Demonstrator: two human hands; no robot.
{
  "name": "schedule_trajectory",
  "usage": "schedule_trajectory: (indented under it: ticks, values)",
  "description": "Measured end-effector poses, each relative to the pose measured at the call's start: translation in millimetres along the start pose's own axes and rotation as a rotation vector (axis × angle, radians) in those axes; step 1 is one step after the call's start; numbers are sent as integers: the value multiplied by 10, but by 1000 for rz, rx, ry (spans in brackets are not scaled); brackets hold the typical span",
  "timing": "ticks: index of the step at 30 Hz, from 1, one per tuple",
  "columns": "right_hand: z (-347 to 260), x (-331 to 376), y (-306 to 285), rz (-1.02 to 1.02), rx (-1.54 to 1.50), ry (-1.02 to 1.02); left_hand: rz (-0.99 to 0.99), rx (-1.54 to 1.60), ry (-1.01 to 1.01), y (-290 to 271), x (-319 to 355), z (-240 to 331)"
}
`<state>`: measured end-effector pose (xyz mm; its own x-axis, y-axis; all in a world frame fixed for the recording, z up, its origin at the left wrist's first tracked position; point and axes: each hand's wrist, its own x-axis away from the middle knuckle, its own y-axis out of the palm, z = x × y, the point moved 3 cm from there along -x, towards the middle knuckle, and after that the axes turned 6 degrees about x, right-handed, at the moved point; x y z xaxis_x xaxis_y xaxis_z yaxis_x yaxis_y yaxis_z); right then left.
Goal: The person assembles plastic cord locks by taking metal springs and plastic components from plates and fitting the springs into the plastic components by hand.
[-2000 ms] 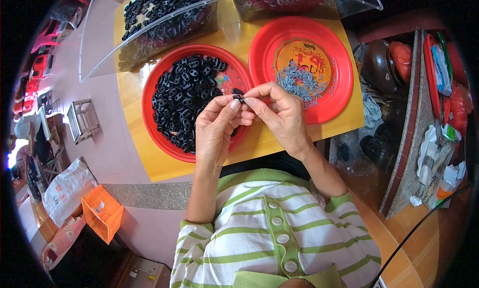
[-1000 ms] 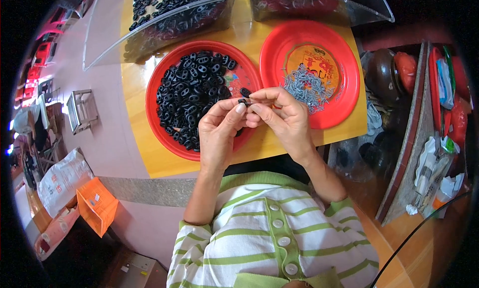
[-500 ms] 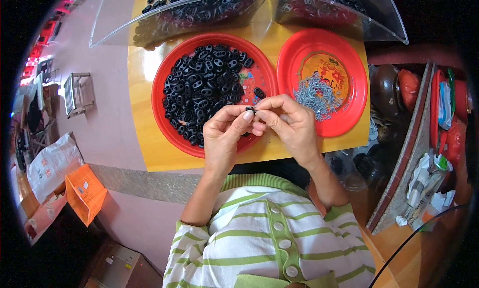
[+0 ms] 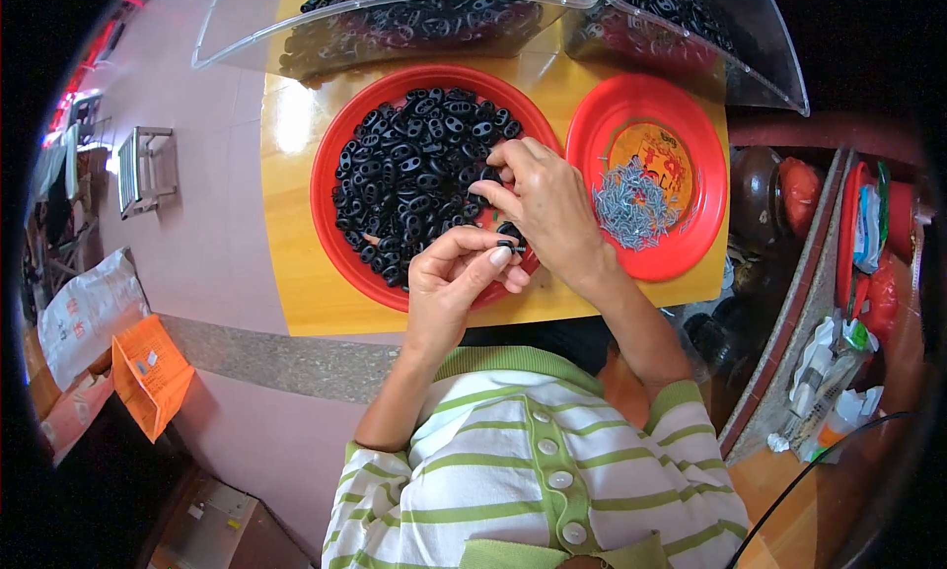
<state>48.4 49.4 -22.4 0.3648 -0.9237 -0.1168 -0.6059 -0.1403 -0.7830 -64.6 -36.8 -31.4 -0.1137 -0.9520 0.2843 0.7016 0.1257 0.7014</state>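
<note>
Left hand (image 4: 449, 278): thumb and index finger clamped on a black two-holed plastic piece (image 4: 506, 244), a metal screw (image 4: 519, 249) projecting from its right side. The piece is held above the near right rim of a red round tray (image 4: 324, 189). Left forearm (image 4: 402, 396) rises steeply, with the remaining fingers curled.

Right hand (image 4: 552, 209): back uppermost, extended over the tray, thumb and index finger directed left at loose black pieces (image 4: 409, 165); whether they grip one cannot be told. Right forearm (image 4: 641, 322) slants up and leftward.

Loose screws (image 4: 636, 206) lie in a red plate (image 4: 712, 165) on the yellow-topped counter (image 4: 286, 283), right of the tray.
</note>
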Motion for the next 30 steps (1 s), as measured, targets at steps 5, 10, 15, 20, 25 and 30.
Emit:
schedule_trajectory:
  ticks: [5, 10, 15, 20, 25, 30]
  values:
    - [-5, 3, -19, 13, 57, -18, -13, -37, -20, 15, 2, 2]
    - [-43, -10, -77, -56, 91, -8, -10, -76, 22, 5, -8, -30]
    - [9, 42, -234, -22, -150, 51, -14, -19, 36, 8, 4, -19]
    - [84, 182, -366, -107, -616, 317, 15, 55, -6, -23, -2, -18]
    - [95, 262, -406, -196, -920, 466, 9, 123, -26, 59, -19, 30]
    - [82, 311, -456, -194, -1152, 522, 15, 147, -9, 68, -67, 41]
